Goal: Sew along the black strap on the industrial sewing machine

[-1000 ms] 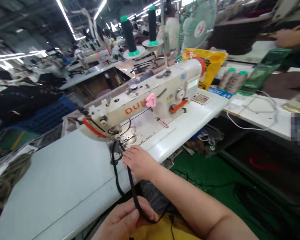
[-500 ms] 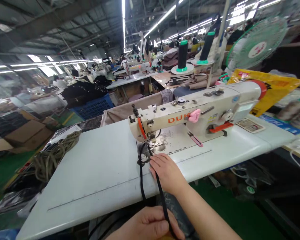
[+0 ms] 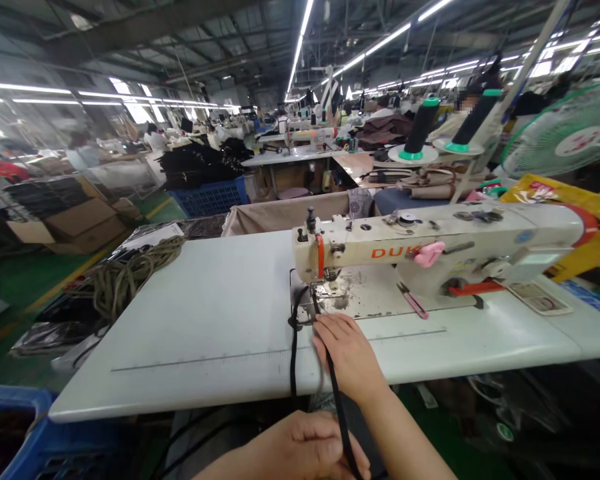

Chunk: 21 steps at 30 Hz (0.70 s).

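Note:
A narrow black strap (image 3: 339,403) runs from under the presser foot of a white sewing machine (image 3: 370,250) toward me over the table's front edge. Close to the needle area, my right hand (image 3: 350,357) rests on the tabletop with its fingers closed over the strap. Lower down, in front of the edge, my left hand (image 3: 300,445) pinches the same strap between thumb and fingers. A second black length (image 3: 294,353) comes from the foot and hangs over the edge left of my right hand. Pink-handled thread snips (image 3: 414,301) lie on the machine bed, apart from both hands.
Bundled olive straps (image 3: 130,280) lie left of the white tabletop (image 3: 220,300). A blue crate (image 3: 15,400) stands at the lower left. Thread cones (image 3: 423,130) rise behind the machine, with a green fan (image 3: 570,137) at the right. Cardboard boxes (image 3: 83,217) sit further left.
My view has turned left, so the machine and table appear further right and the blue crate shows at lower left. Both hands keep their hold on the strap, with little movement.

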Available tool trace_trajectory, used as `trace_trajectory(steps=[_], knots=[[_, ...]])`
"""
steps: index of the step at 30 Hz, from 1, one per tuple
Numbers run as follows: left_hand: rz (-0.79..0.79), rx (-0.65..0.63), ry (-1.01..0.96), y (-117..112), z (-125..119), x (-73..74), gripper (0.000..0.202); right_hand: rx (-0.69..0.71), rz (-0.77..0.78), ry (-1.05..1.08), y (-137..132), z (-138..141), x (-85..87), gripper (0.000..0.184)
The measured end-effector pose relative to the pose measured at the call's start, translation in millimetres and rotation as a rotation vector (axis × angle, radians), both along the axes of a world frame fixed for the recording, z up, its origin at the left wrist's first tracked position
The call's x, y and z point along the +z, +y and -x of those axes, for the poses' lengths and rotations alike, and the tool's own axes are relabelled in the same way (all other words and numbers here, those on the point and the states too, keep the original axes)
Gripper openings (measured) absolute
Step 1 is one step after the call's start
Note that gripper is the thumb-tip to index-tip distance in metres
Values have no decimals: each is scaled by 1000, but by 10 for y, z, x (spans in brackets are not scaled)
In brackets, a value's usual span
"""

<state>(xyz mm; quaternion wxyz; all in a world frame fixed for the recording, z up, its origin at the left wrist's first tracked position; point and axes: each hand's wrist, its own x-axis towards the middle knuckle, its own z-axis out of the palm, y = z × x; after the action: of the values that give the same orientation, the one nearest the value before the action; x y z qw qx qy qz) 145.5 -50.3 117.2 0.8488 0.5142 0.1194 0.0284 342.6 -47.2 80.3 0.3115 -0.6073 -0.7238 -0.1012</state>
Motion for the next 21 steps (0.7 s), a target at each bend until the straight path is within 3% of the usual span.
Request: trace_trajectory(steps=[3,6,9,12,14,16,19,21], knots=[[-200,-71,-12,47,34,144,54,3,7,1,3,-4,4,25],[-303,-120,-52,76,48,217,49,6,13,-3,4,-9,7,26],[-355,-160,-120,93,45,207,50,11,18,-7,3,-11,11,27],[-535,-155,-81,122,45,142,44,16,16,-20,2,-8,22,28],[-678,-108,41,155,47,83,36,20,13,-30,5,-7,26,29],[-704,-19,215,203,49,25,29,17,14,-32,9,-9,22,29],[-753,183,419,332,43,-29,25,7,30,-30,11,-19,9,29],[-937,356,457,462,31,-45,20,13,43,-29,9,-24,9,29]])
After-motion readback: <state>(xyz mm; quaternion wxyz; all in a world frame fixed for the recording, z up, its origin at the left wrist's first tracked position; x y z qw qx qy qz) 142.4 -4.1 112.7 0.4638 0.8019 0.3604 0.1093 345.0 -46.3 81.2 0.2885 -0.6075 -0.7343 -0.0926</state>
